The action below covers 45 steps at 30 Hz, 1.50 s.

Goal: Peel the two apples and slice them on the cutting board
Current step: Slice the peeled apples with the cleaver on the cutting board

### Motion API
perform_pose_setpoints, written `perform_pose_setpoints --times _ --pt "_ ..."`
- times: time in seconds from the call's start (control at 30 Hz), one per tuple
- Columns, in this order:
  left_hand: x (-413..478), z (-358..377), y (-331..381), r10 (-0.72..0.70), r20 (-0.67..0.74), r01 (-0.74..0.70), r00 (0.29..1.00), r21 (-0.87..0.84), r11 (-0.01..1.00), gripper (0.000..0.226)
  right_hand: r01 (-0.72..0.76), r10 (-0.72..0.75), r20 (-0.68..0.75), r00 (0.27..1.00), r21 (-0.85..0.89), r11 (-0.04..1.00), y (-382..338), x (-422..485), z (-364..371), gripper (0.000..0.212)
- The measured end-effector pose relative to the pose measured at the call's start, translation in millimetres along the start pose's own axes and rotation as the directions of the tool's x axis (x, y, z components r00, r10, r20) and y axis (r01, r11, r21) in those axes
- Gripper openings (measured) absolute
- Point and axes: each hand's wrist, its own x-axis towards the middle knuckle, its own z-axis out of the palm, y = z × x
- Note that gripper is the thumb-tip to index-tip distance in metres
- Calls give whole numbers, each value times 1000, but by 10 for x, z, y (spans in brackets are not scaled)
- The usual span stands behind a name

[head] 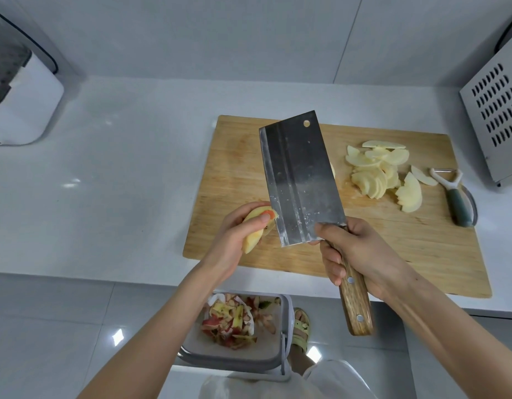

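My left hand [234,237] grips a peeled apple piece [256,226] with a bit of red skin left at its tip, held above the front left corner of the wooden cutting board [407,249]. My right hand [355,254] holds a cleaver [299,180] by its wooden handle, blade raised flat toward me, its edge touching the apple piece. A pile of pale apple slices [378,174] lies on the board's far right part. Part of another pale piece shows behind the blade.
A peeler [456,197] with a grey-green handle lies at the board's right edge. A bin [277,352] with apple peels stands on the floor below the counter edge, my sandalled foot beside it. A white appliance [21,90] stands far left, a vented metal box [499,116] far right.
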Motion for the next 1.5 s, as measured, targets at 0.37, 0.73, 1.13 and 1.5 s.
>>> perform_pose_setpoints --times 0.37,0.73,1.13,1.5 --pt "43 -52 191 -30 136 3 990 195 981 18 -44 45 127 991 -14 999 -96 -12 -100 61" --pt "23 140 83 -38 -57 37 998 -23 999 15 -45 39 91 995 71 996 -43 12 -23 55" --pt "11 154 91 8 -3 -8 1000 10 1000 12 62 -61 7 998 -40 997 -45 -78 -46 36" --pt "27 168 134 -19 169 6 985 74 997 16 63 -57 74 996 -79 995 -122 -99 -88 48"
